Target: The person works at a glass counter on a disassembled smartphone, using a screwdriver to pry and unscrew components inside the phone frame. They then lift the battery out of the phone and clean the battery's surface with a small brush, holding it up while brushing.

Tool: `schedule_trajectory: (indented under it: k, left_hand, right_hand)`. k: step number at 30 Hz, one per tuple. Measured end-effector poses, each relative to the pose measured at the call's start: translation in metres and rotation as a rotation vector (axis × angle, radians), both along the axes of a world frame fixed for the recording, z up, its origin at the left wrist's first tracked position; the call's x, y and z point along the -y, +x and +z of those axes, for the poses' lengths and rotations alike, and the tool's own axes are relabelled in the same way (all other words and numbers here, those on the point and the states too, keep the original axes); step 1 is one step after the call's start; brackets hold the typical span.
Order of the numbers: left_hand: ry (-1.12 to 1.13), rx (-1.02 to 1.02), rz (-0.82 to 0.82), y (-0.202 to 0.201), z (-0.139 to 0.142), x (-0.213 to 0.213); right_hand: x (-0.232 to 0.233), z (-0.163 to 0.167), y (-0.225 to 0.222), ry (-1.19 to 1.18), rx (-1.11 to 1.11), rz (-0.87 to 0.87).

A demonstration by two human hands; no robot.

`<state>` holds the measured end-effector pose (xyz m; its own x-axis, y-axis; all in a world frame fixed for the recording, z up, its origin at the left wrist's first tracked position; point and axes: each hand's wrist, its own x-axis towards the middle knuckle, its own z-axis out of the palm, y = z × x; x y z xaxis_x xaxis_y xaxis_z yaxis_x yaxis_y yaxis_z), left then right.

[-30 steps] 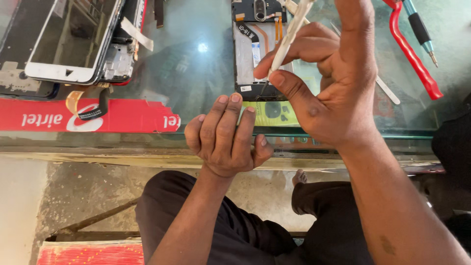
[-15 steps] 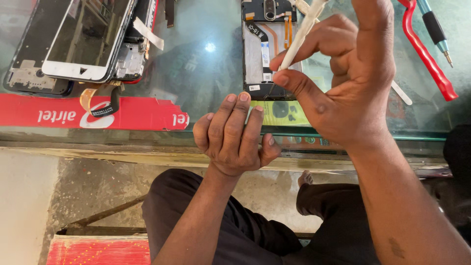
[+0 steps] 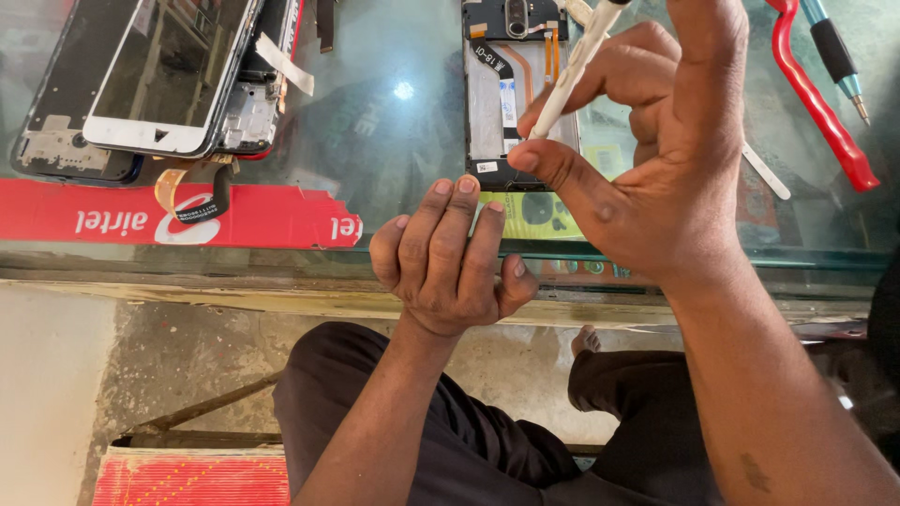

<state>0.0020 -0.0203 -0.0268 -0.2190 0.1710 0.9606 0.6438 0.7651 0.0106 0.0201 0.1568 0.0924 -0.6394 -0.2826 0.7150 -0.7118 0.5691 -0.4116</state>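
My right hand (image 3: 656,159) pinches a thin white stick-shaped tool (image 3: 574,66) between thumb and fingers, held above an opened phone (image 3: 511,94) that lies back-off on the glass counter (image 3: 394,122). The tool's lower end sits at my thumb tip, over the phone's lower right corner. My left hand (image 3: 450,258) rests at the counter's near edge with fingers together, their tips touching the glass just below the phone. It holds nothing.
Several stacked phone frames and a white-framed screen (image 3: 159,75) lie at the far left. A red strip (image 3: 178,215) runs along the counter's front. Red-handled pliers (image 3: 825,103) and a small screwdriver (image 3: 839,61) lie at the right. My knees are below the counter.
The view has shifted slightly, moving everything right in frame. My right hand with the white tool has risen a little. My left hand stays at the counter edge.
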Motion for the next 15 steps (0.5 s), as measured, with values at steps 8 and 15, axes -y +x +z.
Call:
schedule_trajectory:
  k: [8,15]
  left_hand:
    - [0.004,-0.002,0.003,0.000,-0.001,0.000]
    - [-0.002,-0.002,-0.005,0.000,-0.002,0.001]
  right_hand:
    - [-0.002,-0.002,0.002,-0.043,0.045,0.036]
    - [0.009,0.015,-0.002,-0.327,0.346,-0.112]
